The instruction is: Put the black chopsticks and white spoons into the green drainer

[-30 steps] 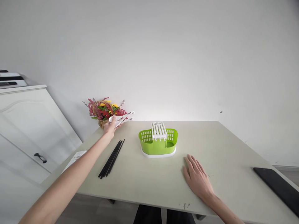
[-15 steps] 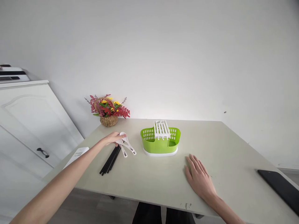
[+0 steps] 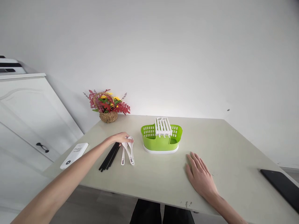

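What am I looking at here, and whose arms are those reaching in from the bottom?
There is no machine: a person wears a camera on the head, looking forward and down, so both arms are that person's own. The left hand rests on the bowl ends of some white spoons that lie on the pale table, beside a bundle of black chopsticks. The right hand lies flat and open on the table, holding nothing. Between the hands stands a green cutlery holder with a white rack on top. Further off are a flower basket, a white remote-like device and a dark flat object at the right edge.
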Action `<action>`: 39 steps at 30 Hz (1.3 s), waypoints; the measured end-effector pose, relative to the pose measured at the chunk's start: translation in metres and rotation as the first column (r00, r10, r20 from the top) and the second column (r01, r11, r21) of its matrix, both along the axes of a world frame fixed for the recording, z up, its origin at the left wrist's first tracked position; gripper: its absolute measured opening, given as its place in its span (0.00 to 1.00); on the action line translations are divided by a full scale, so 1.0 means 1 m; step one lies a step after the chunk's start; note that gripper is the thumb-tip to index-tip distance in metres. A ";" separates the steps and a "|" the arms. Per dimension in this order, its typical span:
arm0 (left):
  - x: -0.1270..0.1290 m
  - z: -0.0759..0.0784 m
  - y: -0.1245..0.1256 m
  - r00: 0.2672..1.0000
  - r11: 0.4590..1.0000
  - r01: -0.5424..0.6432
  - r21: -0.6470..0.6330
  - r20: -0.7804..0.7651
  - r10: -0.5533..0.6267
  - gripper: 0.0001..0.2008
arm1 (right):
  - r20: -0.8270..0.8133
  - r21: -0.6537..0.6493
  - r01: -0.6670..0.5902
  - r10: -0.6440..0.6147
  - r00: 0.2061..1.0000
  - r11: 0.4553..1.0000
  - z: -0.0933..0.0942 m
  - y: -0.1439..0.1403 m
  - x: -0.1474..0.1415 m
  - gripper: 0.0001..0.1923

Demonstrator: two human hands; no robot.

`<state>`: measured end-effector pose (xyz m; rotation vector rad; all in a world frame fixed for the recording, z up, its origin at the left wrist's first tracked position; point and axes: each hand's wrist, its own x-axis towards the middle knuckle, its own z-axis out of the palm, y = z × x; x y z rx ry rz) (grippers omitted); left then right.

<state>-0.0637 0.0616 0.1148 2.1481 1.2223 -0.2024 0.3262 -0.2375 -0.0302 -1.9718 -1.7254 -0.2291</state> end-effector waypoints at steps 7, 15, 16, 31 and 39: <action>0.003 -0.010 0.000 1.000 0.998 0.027 0.060 -0.005 -0.027 0.29 | 0.024 -0.022 0.004 -0.004 1.000 1.000 0.002 -0.002 0.000 0.31; 0.008 -0.016 -0.006 0.999 0.972 0.030 0.231 0.021 -0.036 0.28 | 0.014 -0.016 -0.002 0.002 1.000 1.000 0.001 -0.004 0.001 0.31; 0.008 -0.017 -0.006 0.999 0.966 0.038 0.257 0.014 -0.043 0.28 | 0.020 -0.014 -0.002 0.002 1.000 1.000 0.000 -0.004 0.001 0.31; 0.012 -0.014 -0.034 0.983 0.803 0.178 0.569 -0.142 -0.116 0.23 | -0.002 -0.007 0.003 -0.003 1.000 1.000 -0.003 -0.005 0.000 0.32; 0.012 -0.012 -0.048 0.985 0.738 0.124 0.663 -0.174 -0.009 0.24 | 0.007 0.002 -0.005 0.005 1.000 1.000 -0.003 -0.004 0.000 0.31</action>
